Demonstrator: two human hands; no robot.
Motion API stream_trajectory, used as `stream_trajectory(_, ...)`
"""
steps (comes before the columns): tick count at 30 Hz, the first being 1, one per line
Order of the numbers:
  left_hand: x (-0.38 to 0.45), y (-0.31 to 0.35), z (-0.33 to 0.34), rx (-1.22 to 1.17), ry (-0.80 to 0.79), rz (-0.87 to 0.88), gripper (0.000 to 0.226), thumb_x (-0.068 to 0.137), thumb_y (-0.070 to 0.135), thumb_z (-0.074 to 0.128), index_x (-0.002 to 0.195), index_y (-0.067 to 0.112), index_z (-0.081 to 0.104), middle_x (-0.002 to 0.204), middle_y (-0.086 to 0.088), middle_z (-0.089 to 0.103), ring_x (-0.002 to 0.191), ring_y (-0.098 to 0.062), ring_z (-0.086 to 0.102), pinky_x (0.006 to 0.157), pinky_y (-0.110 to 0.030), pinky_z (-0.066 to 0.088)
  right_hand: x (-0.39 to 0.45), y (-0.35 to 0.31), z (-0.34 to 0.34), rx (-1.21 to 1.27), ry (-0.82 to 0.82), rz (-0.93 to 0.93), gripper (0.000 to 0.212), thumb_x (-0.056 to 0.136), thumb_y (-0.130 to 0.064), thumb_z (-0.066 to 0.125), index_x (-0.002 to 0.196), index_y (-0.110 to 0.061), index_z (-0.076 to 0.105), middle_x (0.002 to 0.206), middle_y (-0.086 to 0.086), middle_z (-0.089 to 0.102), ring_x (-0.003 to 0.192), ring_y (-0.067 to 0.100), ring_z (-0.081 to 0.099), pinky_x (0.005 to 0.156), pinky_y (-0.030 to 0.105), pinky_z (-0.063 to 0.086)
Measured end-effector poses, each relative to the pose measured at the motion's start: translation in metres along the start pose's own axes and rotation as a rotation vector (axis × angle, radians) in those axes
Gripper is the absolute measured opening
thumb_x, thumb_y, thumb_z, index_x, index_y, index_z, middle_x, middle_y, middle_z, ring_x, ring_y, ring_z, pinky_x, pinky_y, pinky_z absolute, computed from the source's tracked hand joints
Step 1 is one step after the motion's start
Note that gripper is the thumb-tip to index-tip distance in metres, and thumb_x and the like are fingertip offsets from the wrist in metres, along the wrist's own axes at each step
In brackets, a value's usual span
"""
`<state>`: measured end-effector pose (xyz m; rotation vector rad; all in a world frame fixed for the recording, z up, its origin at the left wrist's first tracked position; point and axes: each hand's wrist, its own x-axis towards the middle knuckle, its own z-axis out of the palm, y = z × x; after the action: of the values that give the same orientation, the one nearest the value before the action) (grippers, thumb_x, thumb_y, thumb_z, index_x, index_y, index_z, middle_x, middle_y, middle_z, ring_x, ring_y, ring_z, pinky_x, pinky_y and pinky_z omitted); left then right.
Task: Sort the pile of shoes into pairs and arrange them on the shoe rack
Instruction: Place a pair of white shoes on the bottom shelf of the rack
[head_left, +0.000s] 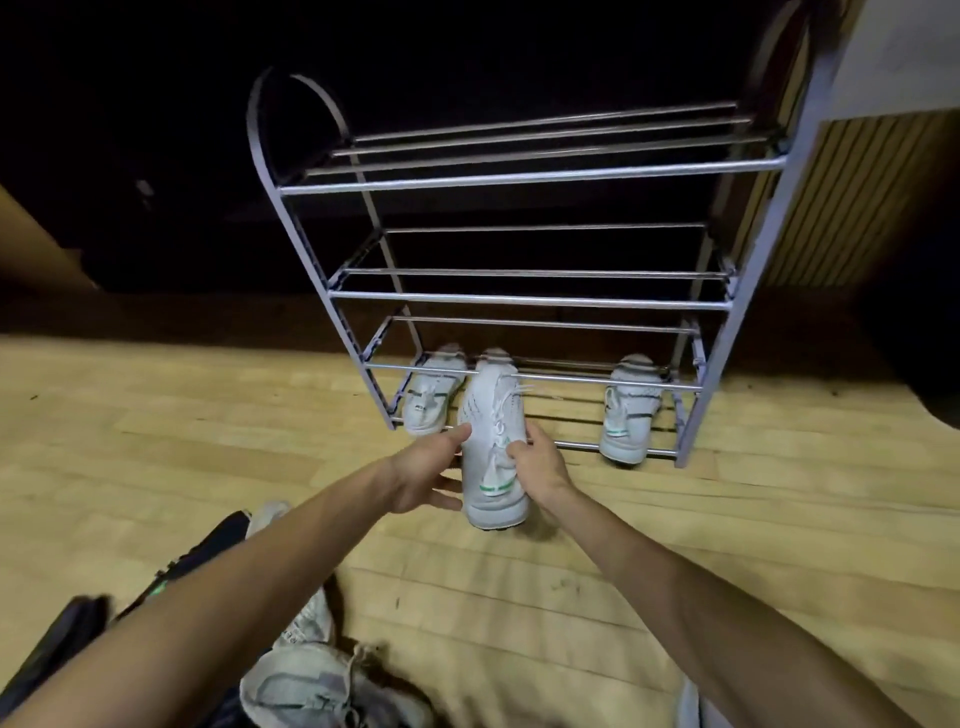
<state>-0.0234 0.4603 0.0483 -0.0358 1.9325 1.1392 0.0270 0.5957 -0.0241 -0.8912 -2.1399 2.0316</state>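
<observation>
Nearest the lens: a grey sneaker lying on the wood floor under the left forearm, with 2 dark shoes left of it, blurred, partly cut off by the frame edge. Both arms reach forward. Left hand sits on the left side of a white sneaker, thumb up along the upper, fingers curled round toward the heel. Right hand pinches the same shoe from the right at the lace area. That sneaker is between the 2 hands, heel toward the camera with a green stripe, toe pushed under the rack's lower front bar, heel just off the bottom tier. Metal shoe rack stands straight ahead of the hands. Bottom tier: 1 white sneaker just left of the held one, another white sneaker well right of the right hand. Upper tiers carry bars only.
</observation>
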Motion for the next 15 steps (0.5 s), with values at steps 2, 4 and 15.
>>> stream_trajectory(2, 0.014, -0.01, 0.013, -0.122, -0.032, -0.043, 0.051, 0.1, 0.055, 0.032, 0.126, 0.019, 0.059, 0.124, -0.002, 0.062, 0.097, -0.023, 0.063, 0.073, -0.034, 0.053, 0.011, 0.012, -0.011, -0.02, 0.015, 0.052, 0.043, 0.095, -0.011, 0.046, 0.136, -0.019, 0.052, 0.119, 0.008, 0.066, 0.102, 0.028, 0.063, 0.086, 0.032, 0.05)
stream_trajectory(4, 0.026, -0.021, 0.022, -0.183, -0.06, -0.08, 0.051, 0.1, 0.054, 0.034, 0.128, 0.019, 0.058, 0.125, 0.0, 0.061, 0.103, -0.025, 0.062, 0.071, -0.036, 0.056, 0.018, 0.024, -0.017, -0.043, 0.003, 0.072, 0.043, 0.094, -0.011, 0.046, 0.135, -0.02, 0.049, 0.119, 0.01, 0.066, 0.101, 0.028, 0.063, 0.085, 0.033, 0.051)
stream_trajectory(15, 0.081, -0.063, 0.068, -0.386, -0.113, -0.149, 0.035, 0.099, 0.051, 0.041, 0.112, 0.027, 0.063, 0.116, 0.005, 0.064, 0.105, -0.023, 0.062, 0.082, -0.042, 0.055, 0.061, 0.082, -0.031, -0.026, 0.09, 0.267, 0.041, 0.089, -0.007, 0.043, 0.129, -0.013, 0.049, 0.115, 0.008, 0.062, 0.101, 0.027, 0.061, 0.084, 0.032, 0.05)
